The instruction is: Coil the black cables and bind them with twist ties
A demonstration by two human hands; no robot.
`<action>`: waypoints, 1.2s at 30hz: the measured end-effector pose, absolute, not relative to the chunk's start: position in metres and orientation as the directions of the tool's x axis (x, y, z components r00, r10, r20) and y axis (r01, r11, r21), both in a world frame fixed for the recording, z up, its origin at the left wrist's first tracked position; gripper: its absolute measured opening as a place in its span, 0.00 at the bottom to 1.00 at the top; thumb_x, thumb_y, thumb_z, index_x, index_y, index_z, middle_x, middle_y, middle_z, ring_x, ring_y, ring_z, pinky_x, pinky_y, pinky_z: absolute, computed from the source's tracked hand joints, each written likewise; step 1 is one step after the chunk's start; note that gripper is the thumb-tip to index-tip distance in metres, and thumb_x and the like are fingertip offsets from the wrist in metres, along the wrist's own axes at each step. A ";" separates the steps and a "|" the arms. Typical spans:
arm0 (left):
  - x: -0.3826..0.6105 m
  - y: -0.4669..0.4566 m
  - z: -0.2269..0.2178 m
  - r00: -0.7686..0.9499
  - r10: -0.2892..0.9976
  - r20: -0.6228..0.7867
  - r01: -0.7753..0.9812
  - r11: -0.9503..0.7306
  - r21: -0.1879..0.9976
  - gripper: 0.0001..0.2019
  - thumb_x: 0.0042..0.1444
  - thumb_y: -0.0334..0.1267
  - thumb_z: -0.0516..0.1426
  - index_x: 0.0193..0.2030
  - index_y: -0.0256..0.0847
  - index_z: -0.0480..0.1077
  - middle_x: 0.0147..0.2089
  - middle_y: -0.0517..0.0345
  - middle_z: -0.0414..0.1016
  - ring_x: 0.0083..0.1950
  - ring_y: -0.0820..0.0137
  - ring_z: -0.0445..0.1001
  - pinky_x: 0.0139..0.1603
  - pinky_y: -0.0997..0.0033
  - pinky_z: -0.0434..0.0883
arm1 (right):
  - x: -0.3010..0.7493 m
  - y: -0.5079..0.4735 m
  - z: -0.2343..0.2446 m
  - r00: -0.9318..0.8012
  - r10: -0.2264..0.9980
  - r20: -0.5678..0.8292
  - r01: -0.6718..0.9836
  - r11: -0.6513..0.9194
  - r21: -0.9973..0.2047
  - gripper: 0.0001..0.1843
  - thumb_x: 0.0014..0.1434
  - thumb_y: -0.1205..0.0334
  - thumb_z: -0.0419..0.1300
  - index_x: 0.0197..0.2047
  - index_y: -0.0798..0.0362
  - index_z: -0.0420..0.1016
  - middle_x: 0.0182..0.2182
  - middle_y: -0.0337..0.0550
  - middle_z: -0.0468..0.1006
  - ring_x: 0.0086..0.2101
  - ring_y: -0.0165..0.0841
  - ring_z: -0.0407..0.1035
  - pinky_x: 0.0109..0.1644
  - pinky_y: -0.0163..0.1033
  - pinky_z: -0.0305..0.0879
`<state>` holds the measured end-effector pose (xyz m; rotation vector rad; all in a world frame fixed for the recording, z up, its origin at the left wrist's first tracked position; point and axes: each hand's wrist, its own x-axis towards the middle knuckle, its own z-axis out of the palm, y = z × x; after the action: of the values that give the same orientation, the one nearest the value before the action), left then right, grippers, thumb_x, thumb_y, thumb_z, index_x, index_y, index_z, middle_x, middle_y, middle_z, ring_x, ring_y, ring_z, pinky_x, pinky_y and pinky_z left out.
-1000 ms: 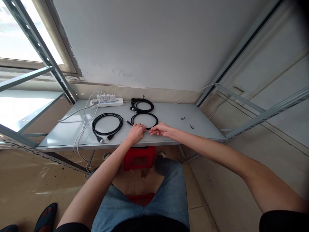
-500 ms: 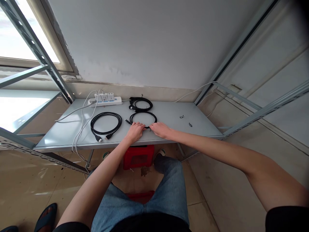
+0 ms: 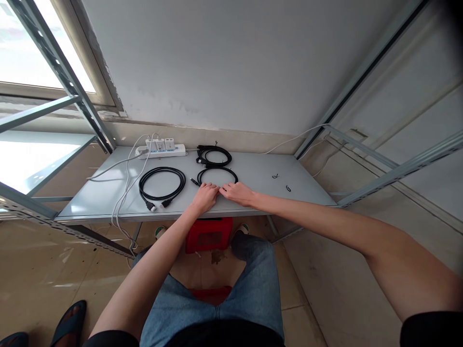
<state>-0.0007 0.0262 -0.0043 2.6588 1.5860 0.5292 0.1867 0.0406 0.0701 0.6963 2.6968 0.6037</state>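
A coiled black cable (image 3: pixel 219 168) lies near the front edge of the shelf, its plug end pointing left. My left hand (image 3: pixel 206 196) is closed on the near side of this coil. From the right, my right hand (image 3: pixel 238 193) pinches the same stretch, and the fingertips of both hands meet there. Whatever small piece sits between those fingertips is hidden. Just behind is another black cable coil (image 3: pixel 214 155), bundled, with a thin tie sticking up. A larger black cable coil (image 3: pixel 162 183) rests to the left, both plugs toward the front edge.
A white power strip (image 3: pixel 162 150) with plugged-in adapters stands at the back left, and white cords (image 3: pixel 125 193) hang over the front edge. Two small black ties (image 3: pixel 288 188) lie on the right of the grey shelf (image 3: pixel 260 168). A red stool (image 3: pixel 209 235) is below.
My right hand has moved slightly left, closing the small gap to my left hand. The tie end and near cable stretch seen between them are now covered. The view has shifted a little.
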 end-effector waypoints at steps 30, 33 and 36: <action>0.000 0.025 -0.002 0.445 0.855 0.266 0.854 -0.495 0.162 0.15 0.73 0.38 0.47 0.39 0.41 0.72 0.42 0.46 0.80 0.49 0.56 0.73 0.50 0.56 0.60 | 0.196 0.049 0.060 -0.197 0.785 -0.588 0.258 -0.537 -0.803 0.07 0.63 0.68 0.64 0.32 0.59 0.78 0.35 0.53 0.86 0.30 0.31 0.81 0.20 0.26 0.59; 0.000 0.025 -0.001 0.445 0.856 0.262 0.857 -0.492 0.153 0.15 0.73 0.38 0.47 0.40 0.41 0.72 0.42 0.47 0.80 0.49 0.56 0.73 0.50 0.57 0.60 | 0.198 0.048 0.060 -0.178 0.859 -0.480 0.398 -0.383 -0.833 0.07 0.61 0.67 0.66 0.31 0.59 0.78 0.33 0.52 0.86 0.28 0.31 0.80 0.21 0.27 0.61; 0.000 0.025 -0.001 0.442 0.857 0.264 0.861 -0.488 0.143 0.15 0.73 0.38 0.47 0.39 0.41 0.72 0.42 0.47 0.80 0.49 0.56 0.73 0.50 0.57 0.60 | 0.200 0.045 0.057 -0.190 0.962 -0.198 0.576 -0.054 -0.815 0.08 0.60 0.68 0.66 0.28 0.56 0.78 0.28 0.48 0.83 0.25 0.31 0.76 0.23 0.31 0.65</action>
<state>0.0003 0.0248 -0.0012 2.6786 1.5955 0.4777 0.1996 0.0446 0.0573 2.1985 2.4017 -1.5504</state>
